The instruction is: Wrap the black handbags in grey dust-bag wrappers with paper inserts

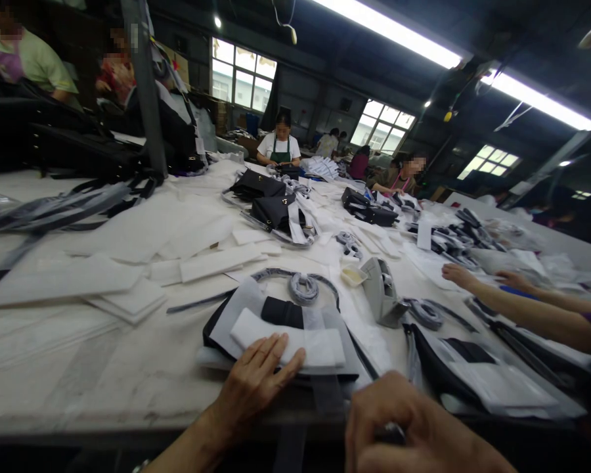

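Note:
A black handbag lies flat in front of me, with white wrapping sheet over it. My left hand rests on a folded white foam piece on top of the bag, fingers stretched out. Beyond the foam shows a black flap, and a plastic-wrapped strap coil sits at the bag's far edge. A clear strip hangs over the near edge. At the lower right, my right hand is closed in front of the table edge; something small and dark shows between its fingers, too hidden to name.
A grey tape dispenser stands right of the bag. Another wrapped bag lies farther right, near a co-worker's arms. White foam sheets are spread on the left. Black bags lie farther back, and a metal post rises at left.

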{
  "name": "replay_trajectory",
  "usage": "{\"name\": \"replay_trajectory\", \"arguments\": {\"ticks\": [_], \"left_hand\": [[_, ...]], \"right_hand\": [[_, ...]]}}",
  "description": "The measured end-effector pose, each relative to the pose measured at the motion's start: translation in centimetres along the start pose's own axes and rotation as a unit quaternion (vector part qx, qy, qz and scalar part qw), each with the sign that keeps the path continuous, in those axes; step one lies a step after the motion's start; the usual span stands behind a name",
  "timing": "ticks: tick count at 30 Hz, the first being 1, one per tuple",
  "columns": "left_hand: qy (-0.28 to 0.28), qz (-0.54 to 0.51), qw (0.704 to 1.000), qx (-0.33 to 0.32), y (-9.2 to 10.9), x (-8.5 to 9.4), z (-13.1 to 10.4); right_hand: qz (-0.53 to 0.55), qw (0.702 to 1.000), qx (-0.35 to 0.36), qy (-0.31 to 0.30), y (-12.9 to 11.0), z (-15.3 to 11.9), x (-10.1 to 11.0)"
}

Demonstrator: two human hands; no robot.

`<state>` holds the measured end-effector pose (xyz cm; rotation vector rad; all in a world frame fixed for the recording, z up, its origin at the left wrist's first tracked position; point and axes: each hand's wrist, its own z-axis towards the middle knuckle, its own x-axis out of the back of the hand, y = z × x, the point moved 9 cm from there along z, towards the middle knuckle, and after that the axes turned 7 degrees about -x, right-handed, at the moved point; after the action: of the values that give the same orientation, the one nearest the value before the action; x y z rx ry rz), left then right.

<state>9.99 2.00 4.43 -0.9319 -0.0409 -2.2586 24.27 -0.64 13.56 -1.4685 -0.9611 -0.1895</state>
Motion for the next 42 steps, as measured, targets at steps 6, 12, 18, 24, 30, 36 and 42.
{"name": "replay_trajectory", "arguments": {"ticks": [6,12,18,24,30,36,42], "left_hand": [[0.0,-0.006,1.0,-0.005,-1.8,0.2,-0.8],[-0.015,0.002,1.0,0.006,-3.8,2.5,-2.1],[-0.043,0.025,0.999,-0.012,-3.2,2.6,-2.4],[-0.034,0.034,0.999,-0.002,-3.2,1.9,-2.1],[-0.014,0.022,0.999,0.024,-3.3,1.3,-2.6],[0.018,0.023,0.999,0.036,-3.5,2.1,-2.8],[0.027,0.024,0.998,0.051,-3.5,1.9,-3.1]], "right_hand": [[-0.07,0.968,0.056,0.232,2.0,5.3,4.9],[-0.12,0.972,0.067,0.193,3.2,10.8,3.7],[-0.208,0.977,0.045,-0.002,4.9,15.6,0.2],[-0.234,0.971,0.036,-0.037,7.2,18.5,-0.1],[-0.17,0.984,0.029,0.047,8.6,18.1,1.7],[-0.064,0.994,0.03,0.079,10.4,16.5,2.9],[0.005,0.996,0.03,0.08,10.9,16.3,3.2]]}}
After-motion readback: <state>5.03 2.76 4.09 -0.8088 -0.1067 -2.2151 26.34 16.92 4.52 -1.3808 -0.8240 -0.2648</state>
